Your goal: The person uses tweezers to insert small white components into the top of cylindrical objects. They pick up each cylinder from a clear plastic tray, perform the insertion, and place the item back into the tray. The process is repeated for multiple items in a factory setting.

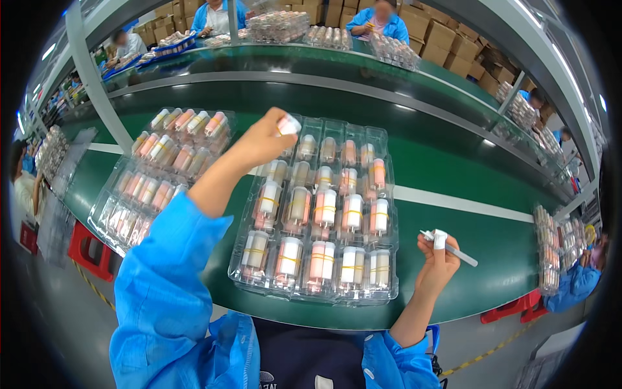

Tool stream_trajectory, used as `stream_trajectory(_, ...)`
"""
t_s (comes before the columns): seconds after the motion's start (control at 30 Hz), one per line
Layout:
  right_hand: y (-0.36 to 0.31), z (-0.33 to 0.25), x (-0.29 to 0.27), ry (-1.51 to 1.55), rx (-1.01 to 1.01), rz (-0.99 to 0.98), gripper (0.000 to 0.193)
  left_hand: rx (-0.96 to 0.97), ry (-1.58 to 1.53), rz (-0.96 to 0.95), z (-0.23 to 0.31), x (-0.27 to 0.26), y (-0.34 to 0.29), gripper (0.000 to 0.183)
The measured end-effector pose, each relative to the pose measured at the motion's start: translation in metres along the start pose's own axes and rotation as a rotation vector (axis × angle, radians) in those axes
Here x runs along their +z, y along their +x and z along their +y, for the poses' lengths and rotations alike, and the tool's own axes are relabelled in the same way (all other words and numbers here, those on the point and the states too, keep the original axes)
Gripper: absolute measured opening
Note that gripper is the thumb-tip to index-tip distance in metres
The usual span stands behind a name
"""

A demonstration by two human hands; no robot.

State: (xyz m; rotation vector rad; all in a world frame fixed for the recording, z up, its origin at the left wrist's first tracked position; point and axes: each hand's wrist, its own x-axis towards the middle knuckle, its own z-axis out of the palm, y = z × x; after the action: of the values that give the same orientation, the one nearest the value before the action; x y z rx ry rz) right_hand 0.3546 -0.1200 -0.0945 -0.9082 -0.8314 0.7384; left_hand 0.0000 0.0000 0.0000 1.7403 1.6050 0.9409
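Factory bench, glossy green top (453,172), white stripe across; brown cardboard boxes (444,48) stacked beyond.

Item: clear moulded plastic tray (314,297), several rows of pockets, bearing short white, pink and beige cylinders (324,259), many banded in yellow.

Item: white cylindrical piece (289,124), pinkish in part, above the tray's far left corner, in the left hand (261,139). Fingers curled closely round it; palm mostly downward, arm reaching forward, elbow bent, blue sleeve (165,259) bunched below the forearm.

Item: slim grey stick (461,253), held slantwise by the right hand (435,262), fingers gathered tightly; white wrap (440,239) at one digit. Forearm raised, hand just right of the tray, apart from it.

Step, as judged: handling a single piece at the far corner; setting down or lifting, cannot tell. Next move would call for keeping it upright, clear of its neighbours.
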Motion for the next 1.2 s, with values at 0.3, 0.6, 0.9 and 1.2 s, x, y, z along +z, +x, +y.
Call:
stream_trajectory(0.3,-0.001,-0.002,-0.007,-0.005,-0.004,0.002,0.015,0.213,0.803,0.248,-0.022,0.060,-0.009,0.042)
stream_trajectory(0.6,-0.006,0.007,-0.011,-0.006,-0.021,-0.072,0.014,0.006,0.607,0.229,-0.041,0.052,-0.001,0.068)
stream_trajectory(0.9,-0.001,0.008,-0.009,-0.007,-0.010,-0.090,0.013,-0.169,1.131,0.711,-0.131,-0.054,0.031,0.044)
stream_trajectory(1.2,-0.006,0.005,-0.005,0.006,-0.036,-0.074,0.014,0.062,0.778,0.729,-0.117,-0.050,0.028,0.034)
